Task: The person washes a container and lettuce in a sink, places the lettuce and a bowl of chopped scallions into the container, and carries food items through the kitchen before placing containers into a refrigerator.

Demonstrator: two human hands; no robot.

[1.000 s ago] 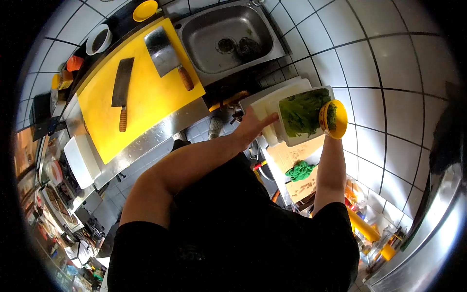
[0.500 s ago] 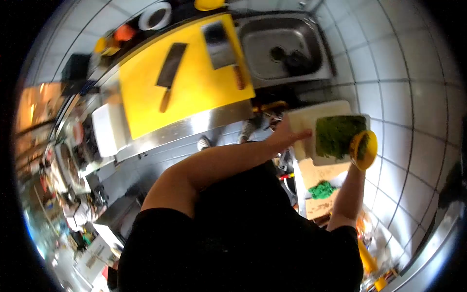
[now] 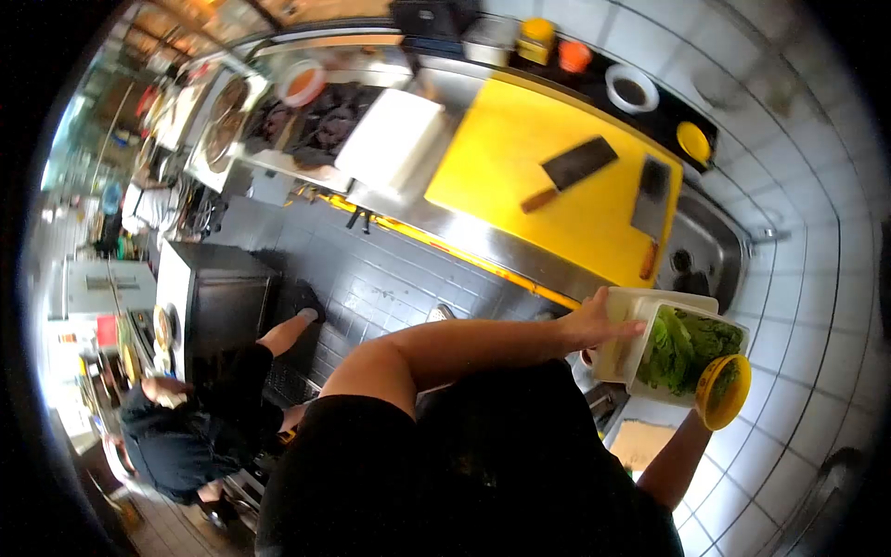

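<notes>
My left hand [image 3: 596,325] is closed on the left side of two stacked-looking white plastic containers, its thumb pointing right along the rim. In the right-hand white container [image 3: 666,392] lie green lettuce leaves [image 3: 676,348]. The other white container [image 3: 616,360] sits behind and to its left, its inside mostly hidden. At the lower right corner, a small yellow bowl [image 3: 727,401] with green bits inside tilts over the container's edge. My right hand [image 3: 699,417] is behind this bowl, closed on it; its fingers are mostly hidden.
A yellow cutting board [image 3: 492,176] carries a dark cleaver [image 3: 580,163] and a second cleaver [image 3: 652,195]. Beside it is a metal sink [image 3: 710,232]. Another person [image 3: 181,436] in dark clothes is at lower left, near a steel cabinet [image 3: 223,297]. A tiled wall bounds the right.
The view has turned, so the board and sink appear farther right and another person has come into sight. Both hands still hold the containers and bowl, now close to the sink in view.
</notes>
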